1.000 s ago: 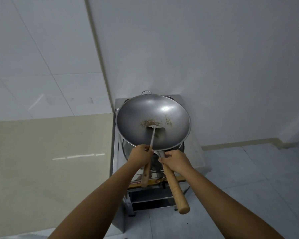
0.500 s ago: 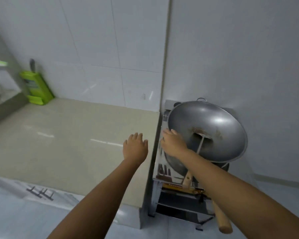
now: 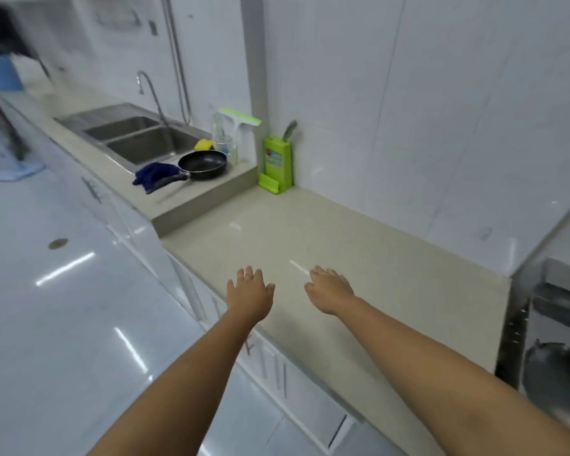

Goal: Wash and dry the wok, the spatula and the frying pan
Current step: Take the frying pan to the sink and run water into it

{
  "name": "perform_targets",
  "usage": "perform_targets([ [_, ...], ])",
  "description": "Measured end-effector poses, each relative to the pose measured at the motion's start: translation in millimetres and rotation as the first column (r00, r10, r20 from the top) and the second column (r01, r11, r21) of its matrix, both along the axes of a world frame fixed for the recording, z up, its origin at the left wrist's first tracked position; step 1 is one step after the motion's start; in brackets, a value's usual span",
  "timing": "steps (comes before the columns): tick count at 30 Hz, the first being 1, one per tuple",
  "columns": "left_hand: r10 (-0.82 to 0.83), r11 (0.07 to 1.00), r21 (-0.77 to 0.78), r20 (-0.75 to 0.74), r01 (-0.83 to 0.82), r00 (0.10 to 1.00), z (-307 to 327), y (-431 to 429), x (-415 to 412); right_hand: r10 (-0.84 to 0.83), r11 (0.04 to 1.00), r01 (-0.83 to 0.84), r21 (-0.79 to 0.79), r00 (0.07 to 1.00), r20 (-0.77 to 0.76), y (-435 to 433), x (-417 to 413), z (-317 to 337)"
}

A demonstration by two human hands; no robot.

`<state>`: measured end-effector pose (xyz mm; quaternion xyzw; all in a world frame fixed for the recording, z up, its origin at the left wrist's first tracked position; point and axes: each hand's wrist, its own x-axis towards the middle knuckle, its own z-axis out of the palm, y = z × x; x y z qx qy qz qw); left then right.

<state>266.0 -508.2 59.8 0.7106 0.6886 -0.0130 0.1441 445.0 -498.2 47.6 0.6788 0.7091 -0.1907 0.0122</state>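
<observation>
While both arms reach forward, the left hand [image 3: 249, 292] and the right hand [image 3: 329, 292] are spread palm down with fingers straight and slightly apart, holding nothing. They hang side by side over the lower beige stone countertop [image 3: 359, 232], well to the right of the double stainless-steel sink [image 3: 152, 146]. Whether the palms touch the stone cannot be told.

The round black non-stick frying pan [image 3: 203, 162] sits upright just right of the sink, on the raised counter section level with it. Its dark handle points toward the counter's front edge and lies against a crumpled dark blue cloth [image 3: 155, 174], which rests at the sink's right front corner.

A yellow sponge [image 3: 203, 144] lies at the sink's right rear corner, behind the pan. A curved chrome faucet [image 3: 150, 90] rises behind the sink. Farther right of the sink, a lime-green plastic knife block [image 3: 277, 166] stands against the white tiled wall. Far right of the sink, a steel stove stand [image 3: 556, 324] carries dark shapes too blurred to name.
</observation>
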Motion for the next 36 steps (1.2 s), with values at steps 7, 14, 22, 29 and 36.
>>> perform_targets([
  [7,0.169,0.985,-0.029,-0.017,-0.169,0.986,-4.9,38.1,-138.5,0.163,0.986,-0.163,-0.031,0.986,-0.02,75.4,-136.3,-5.3],
  [14,0.3,0.953,-0.041,0.016,-0.3,0.954,-16.0,90.5,-228.4,0.273,0.961,-0.273,-0.039,0.962,0.003,156.1,-227.9,-16.5],
  [22,0.357,0.934,-0.032,0.057,-0.356,0.932,-16.2,210.5,-311.2,0.303,0.953,-0.303,-0.02,0.953,-0.003,284.3,-313.0,-19.5],
  [29,0.382,0.924,-0.027,0.133,-0.382,0.915,-14.4,313.5,-361.2,0.174,0.982,-0.177,-0.066,0.984,-0.038,383.9,-345.4,-18.0],
  [36,0.315,0.943,0.013,0.288,-0.333,0.904,-6.7,405.5,-376.9,-0.142,0.99,0.136,-0.048,0.97,-0.197,465.2,-343.7,-21.6],
])
